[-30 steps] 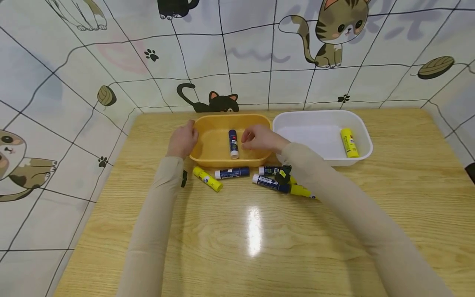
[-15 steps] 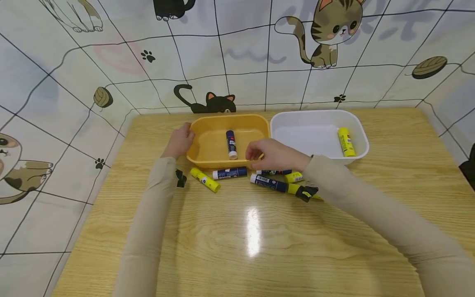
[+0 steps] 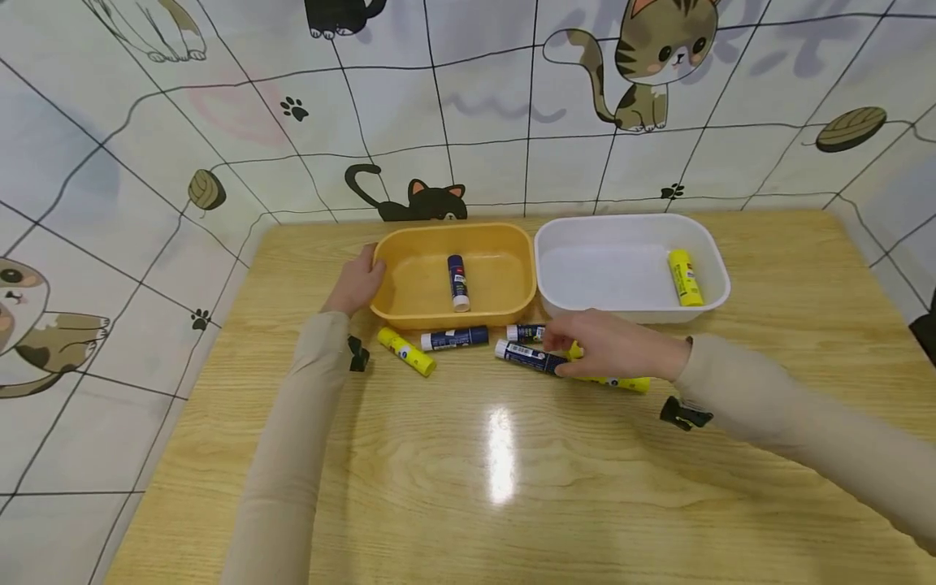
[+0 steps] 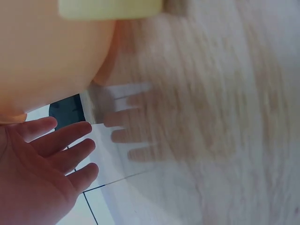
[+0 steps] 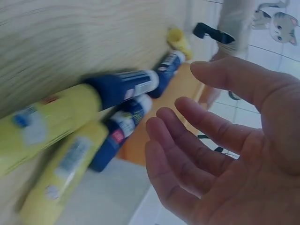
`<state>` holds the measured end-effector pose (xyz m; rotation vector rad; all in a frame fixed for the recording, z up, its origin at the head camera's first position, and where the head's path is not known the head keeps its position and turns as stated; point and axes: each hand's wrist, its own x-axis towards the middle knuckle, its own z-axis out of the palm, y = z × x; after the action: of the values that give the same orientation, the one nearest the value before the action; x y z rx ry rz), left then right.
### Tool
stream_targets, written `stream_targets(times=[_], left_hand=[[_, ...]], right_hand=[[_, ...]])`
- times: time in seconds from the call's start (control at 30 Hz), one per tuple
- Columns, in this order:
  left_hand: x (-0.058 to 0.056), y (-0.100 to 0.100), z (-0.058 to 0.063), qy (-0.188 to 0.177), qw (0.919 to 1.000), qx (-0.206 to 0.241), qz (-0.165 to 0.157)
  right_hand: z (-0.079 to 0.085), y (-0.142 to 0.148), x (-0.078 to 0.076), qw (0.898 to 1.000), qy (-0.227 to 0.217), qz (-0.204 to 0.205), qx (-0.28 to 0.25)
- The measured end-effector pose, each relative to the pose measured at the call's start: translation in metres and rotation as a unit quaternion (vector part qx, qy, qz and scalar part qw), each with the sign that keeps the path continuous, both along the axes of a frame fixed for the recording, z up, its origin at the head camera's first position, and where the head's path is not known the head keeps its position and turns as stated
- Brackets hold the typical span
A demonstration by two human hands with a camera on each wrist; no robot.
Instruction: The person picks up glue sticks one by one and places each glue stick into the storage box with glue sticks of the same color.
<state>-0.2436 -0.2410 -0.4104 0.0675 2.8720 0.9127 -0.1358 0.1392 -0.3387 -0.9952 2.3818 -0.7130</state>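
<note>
In the head view my left hand (image 3: 354,280) rests at the left end of a yellow-orange plastic container (image 3: 409,276). The left wrist view shows its fingers (image 4: 70,138) extended beside the container wall. A blue glue stick (image 3: 458,284) lies inside that container. My right hand (image 3: 617,345) is over a cluster of glue sticks in front of the containers, fingertips by a blue glue stick (image 3: 528,357) with a white cap. In the right wrist view its fingers (image 5: 201,152) are loosely bent with nothing between them, beside yellow glue sticks (image 5: 51,117) lying end to end with blue ones.
A white container (image 3: 600,268) stands right of the orange one, with a yellow glue stick (image 3: 685,278) in it. Nearer on the wooden table (image 3: 417,455) lie another yellow glue stick (image 3: 406,352) and a blue one (image 3: 455,338). A cat-print wall covering (image 3: 497,106) rises behind.
My right hand has moved from inside the orange container, over its front rim, and rightward to the glue sticks on the table. The left hand stays at the container's left end.
</note>
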Motion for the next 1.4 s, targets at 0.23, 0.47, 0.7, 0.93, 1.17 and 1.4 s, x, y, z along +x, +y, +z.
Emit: stream_targets(times=[0.23, 0.47, 0.7, 0.93, 1.17, 1.4], left_hand=[[-0.002, 0.002, -0.003, 0.007, 0.9999, -0.002, 0.007], [-0.004, 0.003, -0.004, 0.006, 0.9999, 0.009, 0.009], [-0.003, 0.0, -0.005, 0.01, 0.9998, 0.009, 0.013], [0.001, 0.0, -0.003, 0.011, 0.9995, 0.022, 0.019], [0.002, 0.001, -0.002, 0.019, 0.9995, 0.022, 0.012], [0.003, 0.001, -0.003, 0.011, 0.9997, 0.011, 0.017]], right_hand=[[-0.012, 0.026, 0.013, 0.997, 0.039, -0.012, 0.072], [-0.036, 0.042, 0.034, 0.975, 0.187, -0.03, 0.118], [-0.047, 0.049, 0.041, 0.962, 0.243, -0.048, 0.118], [-0.054, 0.045, 0.041, 0.96, 0.237, -0.057, 0.139], [-0.061, 0.039, 0.044, 0.961, 0.245, -0.07, 0.111], [-0.065, 0.033, 0.045, 0.959, 0.257, -0.068, 0.102]])
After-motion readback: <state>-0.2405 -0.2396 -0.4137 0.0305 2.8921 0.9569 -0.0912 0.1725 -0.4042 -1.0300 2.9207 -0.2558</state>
